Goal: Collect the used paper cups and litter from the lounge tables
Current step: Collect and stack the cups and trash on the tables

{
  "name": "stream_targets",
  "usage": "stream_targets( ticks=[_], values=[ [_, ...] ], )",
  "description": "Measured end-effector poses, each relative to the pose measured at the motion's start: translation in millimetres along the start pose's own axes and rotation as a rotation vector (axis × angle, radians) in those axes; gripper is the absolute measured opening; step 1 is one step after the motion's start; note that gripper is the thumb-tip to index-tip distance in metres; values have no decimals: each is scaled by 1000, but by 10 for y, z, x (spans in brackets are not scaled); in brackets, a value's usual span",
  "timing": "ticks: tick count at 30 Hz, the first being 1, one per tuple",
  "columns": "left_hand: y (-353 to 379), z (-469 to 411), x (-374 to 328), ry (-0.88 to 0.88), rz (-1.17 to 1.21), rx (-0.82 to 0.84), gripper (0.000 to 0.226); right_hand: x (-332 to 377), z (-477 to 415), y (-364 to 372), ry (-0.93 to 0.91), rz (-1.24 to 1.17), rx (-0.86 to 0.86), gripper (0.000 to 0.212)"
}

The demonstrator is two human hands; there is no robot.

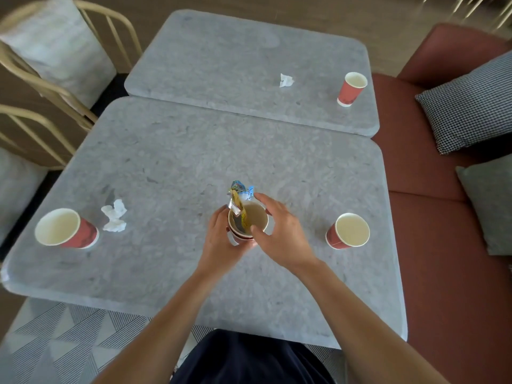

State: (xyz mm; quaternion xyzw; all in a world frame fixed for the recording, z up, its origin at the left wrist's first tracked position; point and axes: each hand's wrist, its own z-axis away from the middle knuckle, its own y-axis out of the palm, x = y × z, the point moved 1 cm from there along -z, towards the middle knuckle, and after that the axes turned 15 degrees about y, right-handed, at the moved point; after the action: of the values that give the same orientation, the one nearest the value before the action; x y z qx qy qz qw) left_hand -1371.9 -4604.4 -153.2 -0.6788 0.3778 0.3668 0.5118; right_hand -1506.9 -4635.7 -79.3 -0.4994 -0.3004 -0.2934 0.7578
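My left hand (221, 239) grips a stack of red paper cups (256, 217) above the middle of the near grey table (171, 167). A crinkled blue and yellow wrapper (240, 199) stands in the top cup. My right hand (279, 231) hovers at the cup's rim, thumb and fingers spread around it. One red cup (66, 228) stands at the near table's left and another red cup (348, 231) at its right. A crumpled white tissue (114, 216) lies beside the left cup. On the far table (221, 51) sit a third red cup (352, 88) and a small tissue ball (286, 80).
Two cream wire-frame chairs (52, 87) with grey cushions stand to the left. A rust-red sofa (432, 217) with a checked cushion (471, 103) runs along the right. A patterned rug (69, 342) lies below the near table's front edge.
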Motion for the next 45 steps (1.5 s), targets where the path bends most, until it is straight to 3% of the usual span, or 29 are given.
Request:
stream_targets(
  ticks=[5, 28, 38, 45],
  values=[
    [-43, -5, 98, -19, 43, -13, 70, -86, -10, -5, 25, -43, -4, 62],
    [-75, 91, 398, -15, -13, -38, 66, -585, 6, 89, 182, -129, -138, 48],
    [-104, 150, 380, -106, 53, 0, 107, -793, 62, -222, 206, -68, -320, 44],
    [-197, 226, 227, -126, 101, -158, 124, -984, 50, -507, 223, 9, -434, 50]
  ],
)
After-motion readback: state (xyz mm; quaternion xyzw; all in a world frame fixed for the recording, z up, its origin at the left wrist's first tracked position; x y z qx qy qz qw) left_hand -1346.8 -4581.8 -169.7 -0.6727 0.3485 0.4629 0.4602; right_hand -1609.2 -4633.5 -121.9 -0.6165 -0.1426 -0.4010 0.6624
